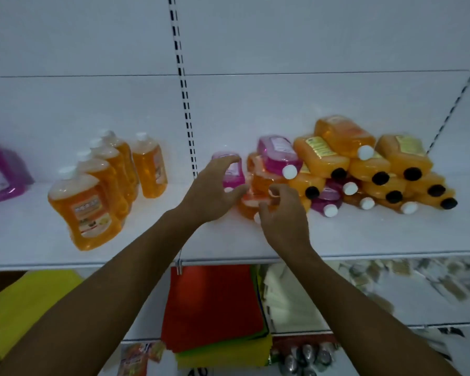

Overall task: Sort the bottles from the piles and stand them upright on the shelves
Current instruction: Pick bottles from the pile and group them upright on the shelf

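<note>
Now both hands [215,185] [282,213] reach glossy, translucent plastic bottles [337,164].

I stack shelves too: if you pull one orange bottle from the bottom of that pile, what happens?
The pile would probably slump: bottles lie sideways, stacked on one another. Smooth rounded bodies may slide or roll. Full of liquid, likely weighty.

purple pouch [0,173] cut by left edge, labels blurred, lower pile bottles [258,191] behind hands
</note>
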Available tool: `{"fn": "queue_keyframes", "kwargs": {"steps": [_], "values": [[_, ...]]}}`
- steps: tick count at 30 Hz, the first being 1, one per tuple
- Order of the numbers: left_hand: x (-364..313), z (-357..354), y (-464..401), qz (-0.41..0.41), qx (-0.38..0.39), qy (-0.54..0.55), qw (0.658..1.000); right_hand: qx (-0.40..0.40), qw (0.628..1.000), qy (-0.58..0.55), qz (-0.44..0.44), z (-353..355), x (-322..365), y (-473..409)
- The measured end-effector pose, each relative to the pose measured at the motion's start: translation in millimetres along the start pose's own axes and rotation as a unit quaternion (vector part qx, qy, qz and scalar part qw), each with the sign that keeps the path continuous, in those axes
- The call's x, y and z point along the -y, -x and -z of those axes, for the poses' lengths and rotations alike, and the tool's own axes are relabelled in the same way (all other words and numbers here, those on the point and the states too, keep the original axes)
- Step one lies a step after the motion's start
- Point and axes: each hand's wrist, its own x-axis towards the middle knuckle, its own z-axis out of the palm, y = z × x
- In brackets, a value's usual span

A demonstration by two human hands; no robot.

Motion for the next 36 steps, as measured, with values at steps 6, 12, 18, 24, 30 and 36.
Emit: {"fn": "queue_keyframes", "kwargs": {"steps": [6,12,18,24,30,36], "values": [[-3.7,-43.8,-71.4,-0.056,0.083,0.012,0.995,-0.07,0.995,0.033,-0.056,13.8,-30.5,-45.1],[-0.8,-77.5,-106.4,-0.069,0.167,-0.071,0.981,-0.044,0.999,0.003,-0.002,12.3,-44.0,-60.4],[0.4,-86.5,-111.6,-0.098,0.12,-0.086,0.984,-0.038,0.999,-0.002,0.003,9.3,-48.0,-61.0],[-13.7,-71.3,-97.0,-0.096,0.037,0.051,0.993,-0.031,0.998,-0.046,-0.019,18.5,-39.9,-53.2],[-32.1,-4.9,-68.1,-0.063,-0.079,0.109,0.989,-0.013,0.994,-0.109,0.01,20.3,-22.1,-36.4],[-19.8,66.4,8.4,0.048,-0.126,0.04,0.99,0.134,0.956,-0.253,0.057,-19.5,25.1,-6.7]]}}
